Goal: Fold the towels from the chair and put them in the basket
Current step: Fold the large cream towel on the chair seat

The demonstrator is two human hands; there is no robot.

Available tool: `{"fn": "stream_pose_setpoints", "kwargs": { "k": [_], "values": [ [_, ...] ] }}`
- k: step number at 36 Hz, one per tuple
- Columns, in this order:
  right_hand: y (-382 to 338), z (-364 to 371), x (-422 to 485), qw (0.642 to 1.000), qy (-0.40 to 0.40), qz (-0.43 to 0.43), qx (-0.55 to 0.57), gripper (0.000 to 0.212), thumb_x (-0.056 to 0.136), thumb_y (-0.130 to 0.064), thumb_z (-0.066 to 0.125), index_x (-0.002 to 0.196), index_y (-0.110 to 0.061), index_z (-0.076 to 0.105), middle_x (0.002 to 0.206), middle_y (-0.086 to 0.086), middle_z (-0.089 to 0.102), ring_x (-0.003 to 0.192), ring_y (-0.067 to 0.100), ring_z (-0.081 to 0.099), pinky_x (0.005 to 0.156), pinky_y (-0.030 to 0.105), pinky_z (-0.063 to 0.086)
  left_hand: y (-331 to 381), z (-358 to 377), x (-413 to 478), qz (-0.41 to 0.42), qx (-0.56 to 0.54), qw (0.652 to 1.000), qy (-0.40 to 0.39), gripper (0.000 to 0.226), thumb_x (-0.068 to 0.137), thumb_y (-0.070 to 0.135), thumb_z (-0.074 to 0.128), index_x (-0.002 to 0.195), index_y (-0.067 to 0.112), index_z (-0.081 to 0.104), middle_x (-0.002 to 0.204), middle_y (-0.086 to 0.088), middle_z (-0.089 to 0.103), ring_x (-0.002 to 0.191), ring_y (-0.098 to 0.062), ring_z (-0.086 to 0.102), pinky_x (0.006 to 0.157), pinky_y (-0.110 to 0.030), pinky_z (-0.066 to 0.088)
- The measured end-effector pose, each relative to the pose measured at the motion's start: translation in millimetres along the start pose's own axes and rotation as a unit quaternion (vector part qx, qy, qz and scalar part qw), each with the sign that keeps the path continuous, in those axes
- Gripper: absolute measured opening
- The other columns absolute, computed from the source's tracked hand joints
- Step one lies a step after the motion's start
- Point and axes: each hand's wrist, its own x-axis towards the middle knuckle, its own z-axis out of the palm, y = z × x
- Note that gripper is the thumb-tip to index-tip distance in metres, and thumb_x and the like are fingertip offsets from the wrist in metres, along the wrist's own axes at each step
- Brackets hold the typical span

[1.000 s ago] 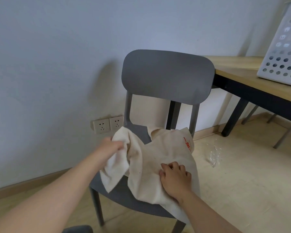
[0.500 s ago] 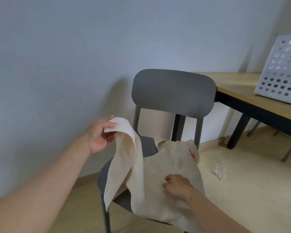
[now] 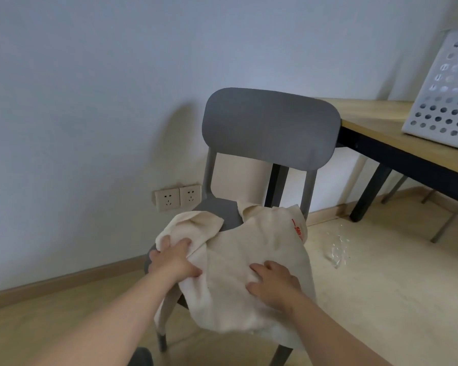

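No text can be read. The only printed mark is a short patch of red print [image 3: 298, 231] on the cream-coloured cloth towel [image 3: 236, 260]. It sits near the towel's far right edge, where the cloth lies over the back right corner of the seat of the grey plastic chair [image 3: 270, 122]. The red strokes run in a narrow band along that edge, partly turned away on a fold. They are too small and blurred to tell letters, characters or numerals.
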Motion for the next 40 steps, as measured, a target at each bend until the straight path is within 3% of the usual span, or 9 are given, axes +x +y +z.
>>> {"fn": "stream_pose_setpoints", "kwargs": {
  "k": [5, 10, 20, 24, 28, 30, 32, 36, 40],
  "values": [
    [-6.8, 10.4, -3.1, 1.000, 0.027, -0.009, -0.007, 0.050, 0.091, -0.050, 0.032, 0.141, -0.045, 0.025, 0.153, -0.006, 0.019, 0.138, 0.026, 0.017, 0.108, 0.043, 0.017, 1.5, -10.3, 17.8, -0.002, -0.156, 0.987, 0.036, 0.058, 0.079, 0.001, 0.062, 0.130, 0.021, 0.046, 0.136, -0.013, 0.037, 0.113, -0.029, 0.043, 0.088, -0.033, 0.045],
    [-25.9, 10.4, 0.4, 1.000, 0.014, -0.024, -0.003, 0.049, 0.092, -0.053, 0.031, 0.140, -0.047, 0.025, 0.152, -0.007, 0.020, 0.134, 0.028, 0.021, 0.105, 0.044, 0.018, 3.0, -48.7, 30.2, -0.009, -0.260, 0.958, 0.122, 0.051, 0.079, -0.013, 0.051, 0.123, 0.013, 0.052, 0.106, -0.011, 0.043, 0.075, -0.020, 0.044, 0.055, -0.024, 0.034],
    [-80.9, 3.7, 4.1, 0.967, -0.063, -0.099, 0.227, 0.053, 0.096, -0.032, 0.035, 0.146, -0.034, 0.022, 0.152, -0.005, 0.026, 0.140, 0.023, 0.021, 0.112, 0.036, 0.019, 2.9, -111.2, 22.2, 0.022, -0.109, 0.965, 0.236, 0.051, 0.077, 0.002, 0.051, 0.123, 0.023, 0.053, 0.122, -0.011, 0.055, 0.087, -0.026, 0.049, 0.072, -0.026, 0.038],
    [-71.5, -8.3, 5.6, 0.884, -0.032, -0.049, 0.463, 0.044, 0.099, -0.025, 0.038, 0.142, -0.020, 0.034, 0.143, 0.003, 0.041, 0.121, 0.017, 0.046, 0.093, 0.019, 0.034, 37.9, -107.5, 4.2, 0.071, -0.197, 0.965, 0.156, 0.054, 0.075, 0.014, 0.069, 0.126, 0.026, 0.052, 0.122, -0.005, 0.048, 0.089, -0.022, 0.048, 0.065, -0.024, 0.039],
    [-43.4, -25.6, 6.8, 0.675, 0.028, 0.085, 0.733, 0.031, 0.098, -0.040, 0.041, 0.106, -0.015, 0.057, 0.097, 0.008, 0.066, 0.081, 0.023, 0.061, 0.071, 0.032, 0.047, 75.6, -90.5, -23.3, 0.141, -0.325, 0.928, -0.119, 0.077, 0.068, 0.037, 0.078, 0.135, 0.035, 0.040, 0.132, 0.004, 0.042, 0.105, -0.019, 0.051, 0.074, -0.029, 0.046],
    [-24.2, -30.7, 6.5, 0.613, 0.029, 0.079, 0.786, 0.049, 0.096, -0.054, 0.034, 0.110, -0.014, 0.059, 0.098, 0.010, 0.068, 0.089, 0.028, 0.063, 0.077, 0.037, 0.050, 85.6, -77.3, -29.2, 0.159, -0.386, 0.863, -0.286, 0.089, 0.066, 0.042, 0.076, 0.140, 0.041, 0.027, 0.135, 0.002, 0.042, 0.103, -0.023, 0.058, 0.065, -0.036, 0.054],
    [-5.6, -31.5, 5.9, 0.595, 0.030, 0.090, 0.798, 0.064, 0.090, -0.065, 0.033, 0.122, -0.016, 0.057, 0.115, 0.013, 0.065, 0.107, 0.032, 0.060, 0.096, 0.045, 0.046, 91.5, -59.6, -29.9, 0.159, -0.417, 0.835, -0.322, 0.073, 0.080, 0.036, 0.067, 0.141, 0.038, 0.027, 0.128, -0.003, 0.046, 0.103, -0.025, 0.060, 0.064, -0.039, 0.057],
    [17.6, -25.5, 1.6, 0.673, 0.065, 0.173, 0.716, 0.065, 0.082, -0.061, 0.056, 0.127, -0.015, 0.054, 0.124, 0.013, 0.059, 0.112, 0.033, 0.056, 0.102, 0.048, 0.043, 90.4, -19.3, -21.3, 0.116, -0.304, 0.940, -0.099, 0.030, 0.093, 0.019, 0.050, 0.123, 0.022, 0.053, 0.108, -0.002, 0.060, 0.088, -0.016, 0.060, 0.068, -0.028, 0.053],
    [25.5, -12.4, -1.3, 0.800, 0.102, 0.154, 0.571, 0.042, 0.087, -0.021, 0.062, 0.126, -0.005, 0.055, 0.109, 0.010, 0.063, 0.103, 0.028, 0.058, 0.092, 0.037, 0.047, 62.3, 9.9, -13.4, 0.045, -0.080, 0.994, 0.051, 0.038, 0.089, 0.008, 0.035, 0.117, 0.028, 0.053, 0.127, -0.002, 0.048, 0.105, -0.024, 0.055, 0.086, -0.030, 0.047]
  ]
}}
